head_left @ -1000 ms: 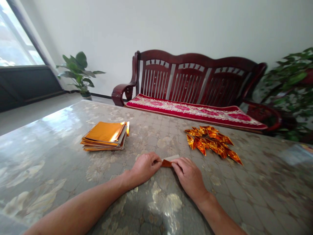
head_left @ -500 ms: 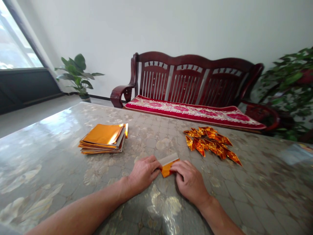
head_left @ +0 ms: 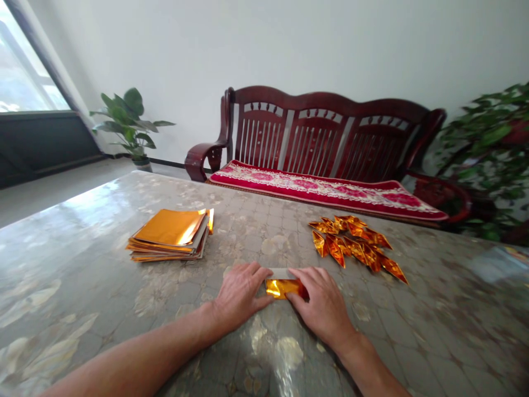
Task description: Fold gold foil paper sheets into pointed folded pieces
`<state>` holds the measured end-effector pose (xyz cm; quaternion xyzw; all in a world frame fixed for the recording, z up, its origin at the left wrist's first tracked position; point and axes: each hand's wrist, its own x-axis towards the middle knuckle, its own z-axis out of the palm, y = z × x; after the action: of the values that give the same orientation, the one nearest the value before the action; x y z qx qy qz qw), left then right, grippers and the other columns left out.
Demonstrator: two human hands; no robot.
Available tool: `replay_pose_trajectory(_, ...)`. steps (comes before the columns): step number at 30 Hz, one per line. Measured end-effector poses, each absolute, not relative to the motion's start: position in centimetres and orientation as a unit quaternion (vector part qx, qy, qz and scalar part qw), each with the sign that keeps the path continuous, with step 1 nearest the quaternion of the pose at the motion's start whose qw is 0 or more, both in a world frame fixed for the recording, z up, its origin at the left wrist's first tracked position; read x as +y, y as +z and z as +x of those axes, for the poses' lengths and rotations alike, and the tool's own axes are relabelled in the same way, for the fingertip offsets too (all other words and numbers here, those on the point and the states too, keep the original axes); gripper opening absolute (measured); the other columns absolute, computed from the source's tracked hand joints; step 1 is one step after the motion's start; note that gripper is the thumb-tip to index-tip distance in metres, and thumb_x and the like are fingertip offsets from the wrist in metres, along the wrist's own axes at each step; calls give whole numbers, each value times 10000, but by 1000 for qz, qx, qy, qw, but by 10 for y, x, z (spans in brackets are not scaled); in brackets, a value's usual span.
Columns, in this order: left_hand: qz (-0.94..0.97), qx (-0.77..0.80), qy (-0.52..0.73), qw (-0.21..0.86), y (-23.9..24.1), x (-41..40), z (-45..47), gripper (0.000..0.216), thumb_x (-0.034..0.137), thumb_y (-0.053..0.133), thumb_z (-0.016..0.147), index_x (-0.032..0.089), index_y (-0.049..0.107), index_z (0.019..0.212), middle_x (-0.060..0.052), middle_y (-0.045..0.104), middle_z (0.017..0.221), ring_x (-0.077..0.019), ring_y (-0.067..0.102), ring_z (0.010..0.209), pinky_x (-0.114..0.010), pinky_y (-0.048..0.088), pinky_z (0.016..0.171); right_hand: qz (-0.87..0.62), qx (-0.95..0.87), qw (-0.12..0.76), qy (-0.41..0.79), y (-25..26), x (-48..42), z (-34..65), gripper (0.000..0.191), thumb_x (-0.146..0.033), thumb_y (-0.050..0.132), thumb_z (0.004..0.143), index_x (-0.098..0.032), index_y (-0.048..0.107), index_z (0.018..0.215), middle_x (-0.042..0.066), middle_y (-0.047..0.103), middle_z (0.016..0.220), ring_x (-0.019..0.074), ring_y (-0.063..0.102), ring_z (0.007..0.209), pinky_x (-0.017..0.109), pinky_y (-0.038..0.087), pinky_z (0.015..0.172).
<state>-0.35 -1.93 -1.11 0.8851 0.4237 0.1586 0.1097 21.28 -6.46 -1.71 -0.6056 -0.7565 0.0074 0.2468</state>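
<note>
A partly folded sheet of gold foil paper (head_left: pixel 281 288) lies on the table in front of me, its grey-white back showing as a strip along the far edge. My left hand (head_left: pixel 243 288) grips its left end between thumb and fingers. On the right end, my right hand (head_left: pixel 320 298) holds the paper the same way, fingers on the far edge and thumb on the near side. Both hands cover the ends of the sheet. To the left sits a stack of square gold foil sheets (head_left: pixel 169 229). Several folded gold paper ingots (head_left: pixel 357 242) lie in a pile to the right.
The table (head_left: pixel 165 342) has a glossy floral cover. Behind it stands a dark red wooden bench (head_left: pixel 314 132) with a red floral cushion (head_left: pixel 322 187). A clear plastic bag (head_left: pixel 500 262) rests at the right. Potted plants (head_left: pixel 132 124) flank the bench.
The folded paper has turned so its long edge runs level across my view. Both hands have shifted to its two ends, with the thumbs now on the near edge.
</note>
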Motion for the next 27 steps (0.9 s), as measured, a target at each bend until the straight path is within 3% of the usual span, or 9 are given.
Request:
replay_pose_trajectory(3,882,424,162,129,-12,-18,-3,422,394,715,819,268,617,1211,-14,663,992,-217,631,924,-309,459,796,-594,-760,263,16,-16,-66,214,358,-216,761,782,-256,682,1128,33,693,985,257,559,969,392,456,850)
replay_pose_trajectory(7,891,393,175,146,-15,-17,-3,78,282,649,878,261,690,941,8,659,911,-172,624,877,-268,432,759,-545,-785,294,32,-14,-68,216,115,-172,730,820,-264,712,886,13,684,829,229,566,878,354,440,784)
replay_pose_trajectory(14,911,359,184,84,-21,-11,-9,107,141,592,874,228,654,872,-11,649,884,-185,583,870,-298,409,783,-506,-806,305,45,-15,-69,219,112,-153,675,857,-257,691,820,14,694,843,209,571,858,348,434,780)
replay_pose_trajectory(23,928,317,175,87,-21,-11,-13,138,227,521,963,213,650,915,-29,642,960,-180,568,895,-293,429,799,-510,-805,296,66,-16,-68,221,44,-206,684,873,-247,701,872,14,691,866,196,606,845,340,434,773)
replay_pose_trajectory(27,939,293,163,79,-16,-12,-12,206,328,507,988,209,661,921,-37,644,920,-181,572,876,-296,434,794,-515,-799,300,73,-11,-70,224,25,-237,676,883,-242,680,859,3,703,851,196,620,864,380,426,910)
